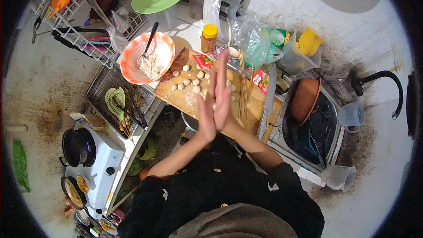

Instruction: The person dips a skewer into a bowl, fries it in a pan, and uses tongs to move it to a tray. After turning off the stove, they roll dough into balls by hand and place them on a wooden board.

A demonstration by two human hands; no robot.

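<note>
My left hand (pixel 206 114) and my right hand (pixel 223 101) are pressed palm to palm above the wooden board (pixel 251 125), fingers stretched out and pointing away from me. Anything between the palms is hidden. Several small white dough balls (pixel 196 89) lie on the floured board just left of my hands, and a few show to the right. An orange-rimmed bowl (pixel 152 65) at the board's upper left holds crumbly dough and a black-handled spoon (pixel 151 39). Bamboo skewers (pixel 243 92) and a large knife (pixel 268 105) lie on the board's right side.
A yellow-lidded jar (pixel 209 38) and plastic bags (pixel 251 35) stand behind the board. The sink (pixel 337 143) with a brown bowl (pixel 305 100) is at right. At left are a dish rack (pixel 81 44), a wire tray (pixel 99 86) and a stove (pixel 103 150).
</note>
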